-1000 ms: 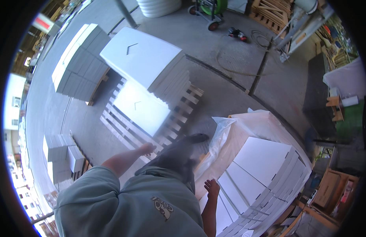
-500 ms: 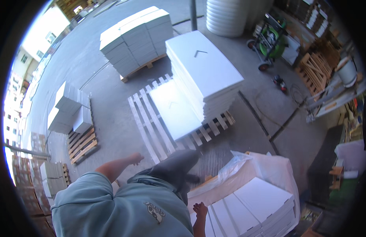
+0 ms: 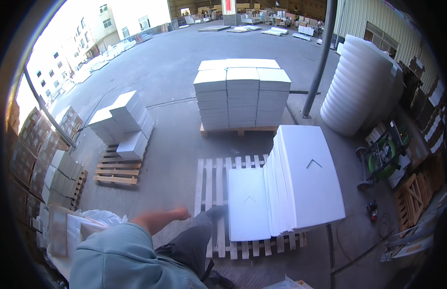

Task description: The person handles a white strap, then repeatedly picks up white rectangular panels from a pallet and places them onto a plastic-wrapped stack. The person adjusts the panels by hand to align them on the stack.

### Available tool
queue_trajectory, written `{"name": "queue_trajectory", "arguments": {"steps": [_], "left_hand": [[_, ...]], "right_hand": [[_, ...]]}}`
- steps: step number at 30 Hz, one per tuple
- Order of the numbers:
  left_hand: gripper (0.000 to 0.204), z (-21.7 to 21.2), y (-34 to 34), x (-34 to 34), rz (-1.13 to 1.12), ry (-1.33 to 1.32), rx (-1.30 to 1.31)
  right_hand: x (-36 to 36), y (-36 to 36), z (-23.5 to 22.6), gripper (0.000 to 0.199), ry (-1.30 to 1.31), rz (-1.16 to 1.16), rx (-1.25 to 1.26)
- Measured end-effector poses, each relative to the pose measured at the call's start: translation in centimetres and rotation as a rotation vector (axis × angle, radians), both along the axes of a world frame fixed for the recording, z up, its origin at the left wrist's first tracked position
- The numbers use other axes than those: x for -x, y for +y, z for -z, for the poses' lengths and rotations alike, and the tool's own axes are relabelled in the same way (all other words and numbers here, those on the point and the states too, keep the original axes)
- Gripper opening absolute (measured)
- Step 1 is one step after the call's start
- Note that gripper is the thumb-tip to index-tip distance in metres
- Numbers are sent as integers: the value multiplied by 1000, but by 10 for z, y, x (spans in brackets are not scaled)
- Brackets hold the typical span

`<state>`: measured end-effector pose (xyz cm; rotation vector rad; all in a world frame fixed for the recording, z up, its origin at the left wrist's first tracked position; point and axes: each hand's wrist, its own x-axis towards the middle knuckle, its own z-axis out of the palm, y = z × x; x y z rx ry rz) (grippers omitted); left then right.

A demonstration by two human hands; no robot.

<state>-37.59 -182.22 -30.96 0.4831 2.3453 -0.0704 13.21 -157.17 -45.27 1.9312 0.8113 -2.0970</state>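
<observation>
My left hand [image 3: 182, 213] reaches forward at waist height, held above the floor near the left edge of a slatted pallet [image 3: 209, 192]. It holds nothing, and its fingers look loosely apart though slightly blurred. My right hand is out of view. On the pallet lies a low layer of white sheets [image 3: 248, 204] with a small chevron-shaped mark. Right beside it rises a tall stack of white sheets [image 3: 312, 176], its top sheet bearing a similar mark. One of my legs is at the pallet's left edge.
Farther ahead, a pallet carries stacked white blocks [image 3: 242, 96], with a metal post [image 3: 321, 58] and a big white roll [image 3: 356, 86] to its right. White boxes [image 3: 132, 144] sit on a wooden pallet at left. A green wheeled machine [image 3: 383, 156] stands at right.
My view has swung left and up, bringing more of the yard into sight. My right hand has left the picture, and the plastic-wrapped stack beside it has mostly dropped out below.
</observation>
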Motion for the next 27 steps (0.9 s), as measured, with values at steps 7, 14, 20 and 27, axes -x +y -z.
{"name": "queue_trajectory", "arguments": {"steps": [7,14,20,27], "left_hand": [[55,80,62,126,-91,-76,-24],[48,199,121,225,-59,-11,-136],[51,289,169,304,-103,52,-141],[61,375,268,389,-117,260,-211]], "right_hand": [[154,22,36,51,-43,-125,60],[205,17,124,55,-106,-117,115],[239,49,222,83,-236,-14,-14],[311,71,282,88,-189,234,-172]]}}
